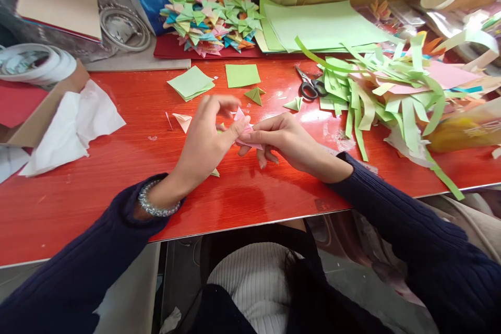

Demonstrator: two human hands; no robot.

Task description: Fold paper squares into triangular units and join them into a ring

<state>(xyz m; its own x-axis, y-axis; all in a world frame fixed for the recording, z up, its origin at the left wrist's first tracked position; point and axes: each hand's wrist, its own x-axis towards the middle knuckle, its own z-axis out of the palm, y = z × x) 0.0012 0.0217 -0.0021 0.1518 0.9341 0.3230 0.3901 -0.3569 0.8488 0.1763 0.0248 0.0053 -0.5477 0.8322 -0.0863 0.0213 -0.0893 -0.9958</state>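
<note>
- Left hand (207,135): thumb pressed against a small folded pink paper piece (248,129), gripping it; the forefinger arches loosely above, and the fingers behind the paper are partly hidden.
- Right hand (289,138): thumb and forefinger pinch the same piece from the other side, the remaining fingers curled beneath.
- The pink paper piece is held between both hands above the glossy red tabletop (129,177), pointed at its top, with a straight lower edge.
- A bracelet (151,201) of clear, shiny beads rings the left wrist, beside a ribbed dark knit sleeve (129,214).
- Just beyond the hands lie a crisp peach folded piece (182,122), an olive-green folded piece (255,95) and a pale green folded piece (294,104).
- Further back: a neat stack of pale green squares (190,83), one brighter green square (242,75), and black-handled metal scissors (309,90).
- Spiky, multicoloured folded-paper clusters (211,21) sit beside smooth, flat green sheets (321,23).
- To the right, limp, curling paper strips (391,88) form a tangled heap.
- Crumpled, soft white tissue (74,130) drapes at the left.
</note>
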